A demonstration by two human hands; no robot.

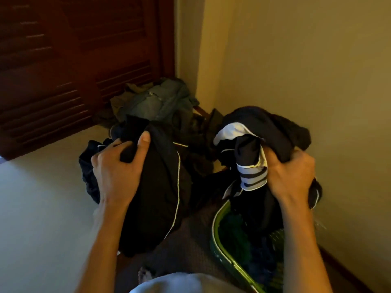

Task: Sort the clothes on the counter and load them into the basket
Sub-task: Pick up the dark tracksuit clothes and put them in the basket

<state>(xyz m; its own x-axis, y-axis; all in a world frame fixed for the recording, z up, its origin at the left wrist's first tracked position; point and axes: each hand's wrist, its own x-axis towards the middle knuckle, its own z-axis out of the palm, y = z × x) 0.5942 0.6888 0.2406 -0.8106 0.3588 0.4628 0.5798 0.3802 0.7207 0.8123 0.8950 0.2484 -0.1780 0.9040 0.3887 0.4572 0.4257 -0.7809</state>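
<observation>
My left hand (118, 166) is shut on a black garment with thin white piping (160, 187) that hangs off the counter's front edge. My right hand (292, 174) grips a bundle of dark clothes with white and striped trim (251, 149), held above a green basket (220, 235) at the lower right. Dark and green clothes lie inside the basket. More clothes, grey-green and olive (156, 100), are heaped on the pale counter (42, 197) behind my hands.
A dark wooden louvred door (74, 60) stands behind the counter at the left. A beige wall (306, 70) closes the right side, close to the basket. Patterned carpet (186, 246) shows below, between counter and basket.
</observation>
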